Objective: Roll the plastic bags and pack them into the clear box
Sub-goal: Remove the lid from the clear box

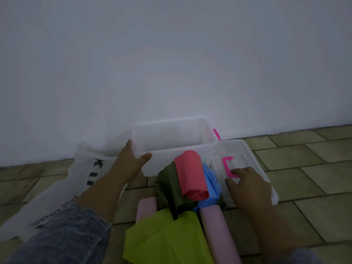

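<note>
The clear box (pixel 171 138) stands on the tiled floor against the white wall, with nothing visible inside. My left hand (pixel 129 159) grips its front left corner, thumb along the front rim. My right hand (pixel 247 185) rests on the clear lid (pixel 245 149) lying right of the box, fingertips at its pink handle (pixel 227 166). In front of the box lies a heap of plastic bags: a red roll (pixel 190 174), a blue bag (pixel 210 183), a dark green bag (pixel 167 185), a lime green bag (pixel 167 237) and two pink rolls (pixel 217 233), (pixel 145 208).
A large white plastic bag with black lettering (pixel 62 189) lies spread on the floor at the left, partly under my left arm. A pink latch (pixel 216 134) shows on the box's right end. Tiled floor stretches to the right of the lid.
</note>
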`<state>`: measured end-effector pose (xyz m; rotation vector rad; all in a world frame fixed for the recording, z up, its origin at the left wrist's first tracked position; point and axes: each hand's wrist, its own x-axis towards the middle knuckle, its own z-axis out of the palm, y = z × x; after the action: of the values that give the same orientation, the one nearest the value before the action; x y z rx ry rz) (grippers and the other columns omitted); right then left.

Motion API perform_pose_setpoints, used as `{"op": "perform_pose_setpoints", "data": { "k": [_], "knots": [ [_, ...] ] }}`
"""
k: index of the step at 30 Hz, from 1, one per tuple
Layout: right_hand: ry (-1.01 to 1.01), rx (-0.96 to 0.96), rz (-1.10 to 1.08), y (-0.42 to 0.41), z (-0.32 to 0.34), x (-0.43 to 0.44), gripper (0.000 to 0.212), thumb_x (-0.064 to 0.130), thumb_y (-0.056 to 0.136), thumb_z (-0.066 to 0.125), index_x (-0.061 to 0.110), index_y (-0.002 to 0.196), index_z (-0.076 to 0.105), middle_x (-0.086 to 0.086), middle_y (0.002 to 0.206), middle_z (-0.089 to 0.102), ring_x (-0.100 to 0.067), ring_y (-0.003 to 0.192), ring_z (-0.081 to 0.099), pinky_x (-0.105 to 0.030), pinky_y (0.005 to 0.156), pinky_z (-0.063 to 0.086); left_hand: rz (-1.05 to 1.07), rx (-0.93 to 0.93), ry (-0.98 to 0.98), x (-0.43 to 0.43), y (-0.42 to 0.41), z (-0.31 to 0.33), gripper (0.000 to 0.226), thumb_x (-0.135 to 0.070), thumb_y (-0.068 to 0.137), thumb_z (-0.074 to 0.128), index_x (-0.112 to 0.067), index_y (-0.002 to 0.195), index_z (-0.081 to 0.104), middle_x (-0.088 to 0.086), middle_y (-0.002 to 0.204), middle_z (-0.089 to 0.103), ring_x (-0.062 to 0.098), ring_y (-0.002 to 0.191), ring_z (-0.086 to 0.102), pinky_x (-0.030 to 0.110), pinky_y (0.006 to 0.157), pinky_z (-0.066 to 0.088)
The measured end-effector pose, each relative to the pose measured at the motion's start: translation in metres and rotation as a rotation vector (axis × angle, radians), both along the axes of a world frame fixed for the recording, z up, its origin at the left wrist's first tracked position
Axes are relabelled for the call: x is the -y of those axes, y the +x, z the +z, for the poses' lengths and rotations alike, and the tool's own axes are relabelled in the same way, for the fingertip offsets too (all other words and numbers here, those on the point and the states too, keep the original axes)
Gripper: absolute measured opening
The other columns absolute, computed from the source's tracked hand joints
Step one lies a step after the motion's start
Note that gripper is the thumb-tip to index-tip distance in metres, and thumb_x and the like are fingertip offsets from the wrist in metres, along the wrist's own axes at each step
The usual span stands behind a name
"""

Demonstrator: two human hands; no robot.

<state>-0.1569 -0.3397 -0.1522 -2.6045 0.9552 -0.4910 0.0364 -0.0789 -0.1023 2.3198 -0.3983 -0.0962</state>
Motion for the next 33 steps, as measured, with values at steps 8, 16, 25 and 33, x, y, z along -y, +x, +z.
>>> {"op": "perform_pose_setpoints", "data": {
  "k": [8,16,25,33],
  "knots": [
    [0.016,-0.201,0.099,0.001,-0.015,0.003,0.044,0.037,0.080,0.056,0.023,0.122,0.058,-0.003,0.121,0.055,-0.021,0.104,0.055,-0.039,0.089,0.048,-0.002,-0.024,-0.007,-0.001,0.001,0.000,0.093,-0.051,0.086,0.057,-0.014,0.151,0.003,0.007,0.158,0.014,0.025,0.143,0.016,0.044,0.115,0.018],
    [-0.029,-0.308,0.192,0.001,-0.005,0.012,0.045,0.034,0.084,0.057,0.025,0.128,0.054,-0.004,0.128,0.053,-0.020,0.109,0.056,-0.040,0.097,0.045,0.023,0.038,-0.043,0.006,-0.013,0.027,0.091,-0.045,0.082,0.067,-0.012,0.150,0.015,0.011,0.157,0.011,0.025,0.140,0.019,0.040,0.114,0.020],
    [0.346,-0.048,0.125,-0.024,0.028,-0.016,0.046,0.025,0.089,0.061,0.018,0.133,0.051,-0.006,0.131,0.056,-0.022,0.105,0.058,-0.030,0.084,0.046,-0.095,0.063,0.012,-0.043,-0.110,0.021,0.034,-0.035,0.085,0.063,-0.024,0.117,0.056,-0.004,0.113,0.056,0.015,0.100,0.054,0.022,0.071,0.044],
    [0.381,-0.029,0.118,-0.103,0.043,-0.116,0.052,0.030,0.083,0.067,0.023,0.131,0.050,-0.004,0.129,0.055,-0.019,0.109,0.054,-0.028,0.084,0.041,-0.309,-0.144,0.707,-0.129,-0.175,-0.055,0.098,-0.055,0.073,0.056,-0.025,0.151,0.005,0.001,0.159,-0.004,0.020,0.145,0.004,0.039,0.114,0.021]
  ]
}}
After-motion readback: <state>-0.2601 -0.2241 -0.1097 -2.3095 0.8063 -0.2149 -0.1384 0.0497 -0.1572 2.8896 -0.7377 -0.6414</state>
